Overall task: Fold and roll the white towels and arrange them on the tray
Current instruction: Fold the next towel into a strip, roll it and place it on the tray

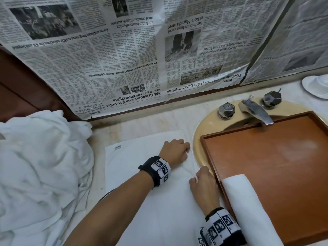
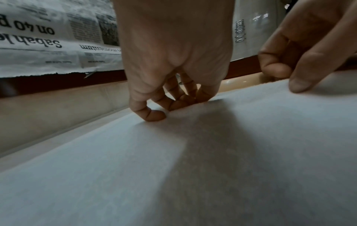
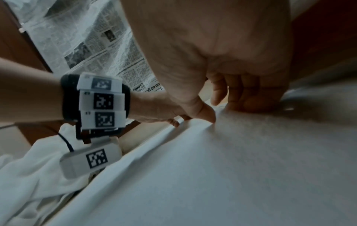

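A white towel point(image 1: 147, 183) lies flat on the counter. My left hand point(image 1: 184, 148) sits at its far right corner, fingers curled down onto the edge; the left wrist view shows the fingertips point(image 2: 154, 116) tucked at the towel point(image 2: 173, 168) edge. My right hand point(image 1: 198, 174) grips the same right edge nearer me, with its thumb on top and its fingers point(image 3: 251, 100) curled at the towel point(image 3: 212, 175) edge. One rolled white towel point(image 1: 248, 206) lies on the brown wooden tray point(image 1: 275, 160), at its near left side.
The tray sits over a beige sink point(image 1: 200, 139) with a chrome faucet point(image 1: 255, 110) and two knobs. A heap of loose white towels point(image 1: 39, 157) fills the left. Newspaper point(image 1: 124, 50) covers the wall behind. A white dish point(image 1: 317, 86) stands at the far right.
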The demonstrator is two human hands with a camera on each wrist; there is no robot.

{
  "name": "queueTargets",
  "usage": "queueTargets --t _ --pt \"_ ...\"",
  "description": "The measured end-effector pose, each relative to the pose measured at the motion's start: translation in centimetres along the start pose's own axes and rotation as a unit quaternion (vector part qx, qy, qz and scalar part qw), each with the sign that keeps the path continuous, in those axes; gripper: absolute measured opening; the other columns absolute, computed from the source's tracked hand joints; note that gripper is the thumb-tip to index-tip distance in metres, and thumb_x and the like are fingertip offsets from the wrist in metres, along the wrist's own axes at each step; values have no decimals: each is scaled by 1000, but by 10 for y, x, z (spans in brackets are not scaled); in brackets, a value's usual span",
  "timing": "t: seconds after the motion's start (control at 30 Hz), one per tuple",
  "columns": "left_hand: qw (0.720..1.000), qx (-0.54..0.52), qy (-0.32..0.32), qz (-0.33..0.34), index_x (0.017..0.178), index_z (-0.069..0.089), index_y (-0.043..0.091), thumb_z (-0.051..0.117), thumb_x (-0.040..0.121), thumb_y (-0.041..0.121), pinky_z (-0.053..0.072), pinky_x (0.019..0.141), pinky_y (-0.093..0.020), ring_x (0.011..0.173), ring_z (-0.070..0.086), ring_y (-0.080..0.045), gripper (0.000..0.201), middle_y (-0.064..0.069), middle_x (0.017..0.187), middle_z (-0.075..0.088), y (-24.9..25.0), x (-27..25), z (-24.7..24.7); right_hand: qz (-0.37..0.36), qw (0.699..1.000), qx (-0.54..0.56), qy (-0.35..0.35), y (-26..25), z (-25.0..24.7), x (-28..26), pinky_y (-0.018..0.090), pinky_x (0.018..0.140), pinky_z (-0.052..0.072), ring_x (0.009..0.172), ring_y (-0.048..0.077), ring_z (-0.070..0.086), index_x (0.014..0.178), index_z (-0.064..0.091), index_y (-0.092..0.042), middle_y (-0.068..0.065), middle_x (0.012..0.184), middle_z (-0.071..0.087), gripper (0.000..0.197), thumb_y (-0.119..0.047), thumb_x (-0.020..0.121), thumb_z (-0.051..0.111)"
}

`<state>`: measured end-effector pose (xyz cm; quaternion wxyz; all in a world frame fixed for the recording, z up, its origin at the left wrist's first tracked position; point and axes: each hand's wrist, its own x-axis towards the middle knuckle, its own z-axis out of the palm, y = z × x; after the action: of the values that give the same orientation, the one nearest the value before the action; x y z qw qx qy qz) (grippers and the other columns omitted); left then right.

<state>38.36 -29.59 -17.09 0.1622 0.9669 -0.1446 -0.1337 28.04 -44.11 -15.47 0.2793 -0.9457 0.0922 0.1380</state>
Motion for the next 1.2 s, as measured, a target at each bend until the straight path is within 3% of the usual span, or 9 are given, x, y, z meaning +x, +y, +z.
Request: queueTargets --t 0.2,0.33,0.43,0.53,0.7,0.83,0.97,1.07,1.2 --pt "998 -47 44 6 117 59 19 46 101 19 44 83 -42 96 57 -28 21 -3 107 59 -13 -7 8 41 994 76 -69 9 -12 -2 31 60 45 68 18 57 80 55 -9 3 77 62 17 -23 83 65" --pt "993 -98 70 -15 113 63 20 50 100 16 48 84 -45 94 60 -28 19 -3 104 62 -13 4 3 15 992 124 -23 7 -22 1 22 52 40 60 12 53 77 52 -12 -1 69 60 19 -20 87 67" --pt "986 -125 106 -29 110 64 16 49 99 13 50 81 -47 90 61 -30 19 -7 99 63 -5 14 0 -16 994 104 40 2 -28 3 29 58 42 67 14 56 79 55 -16 -1 71 61 18 -22 91 65" --pt "980 -149 131 -32 109 65 16 50 99 12 50 82 -47 91 61 -28 19 -6 97 65 5 12 3 -24 997 59 42 -1 -27 -3 32 64 48 72 18 59 83 57 -15 -2 75 63 14 -24 93 63" --pt "941 -258 214 -51 103 69 18 56 93 8 50 85 -37 88 63 -17 19 0 96 70 -15 -29 -6 -98 993 -9 59 -24 -33 -25 32 59 43 70 19 57 82 53 -16 -2 75 60 13 -21 92 61" --pt "906 -290 300 -73 99 70 20 62 94 10 49 87 -23 89 64 -8 13 9 98 71 -51 -94 -24 -170 984 -54 -6 -74 -25 -57 33 62 37 80 22 58 90 46 -18 -1 87 59 10 -23 97 51" --pt "885 -284 351 -113 96 71 20 66 93 11 49 80 -16 87 64 -4 11 15 96 70 -101 -162 -33 -231 969 -58 -65 -120 10 -85 31 65 37 85 22 59 98 47 -16 2 96 60 8 -24 101 45" --pt "882 -290 327 -177 95 70 21 65 93 9 50 80 -18 85 65 -2 13 15 93 71 -134 -191 -24 -250 960 -69 -108 -141 49 -94 30 64 36 84 23 58 104 49 -13 6 101 62 11 -22 101 44" --pt "897 -272 270 -219 95 68 28 64 94 10 48 84 -20 87 63 3 18 13 94 72 -158 -206 -8 -242 955 -90 -149 -155 89 -98 24 48 21 76 22 45 96 41 -16 9 103 62 5 -19 99 43"
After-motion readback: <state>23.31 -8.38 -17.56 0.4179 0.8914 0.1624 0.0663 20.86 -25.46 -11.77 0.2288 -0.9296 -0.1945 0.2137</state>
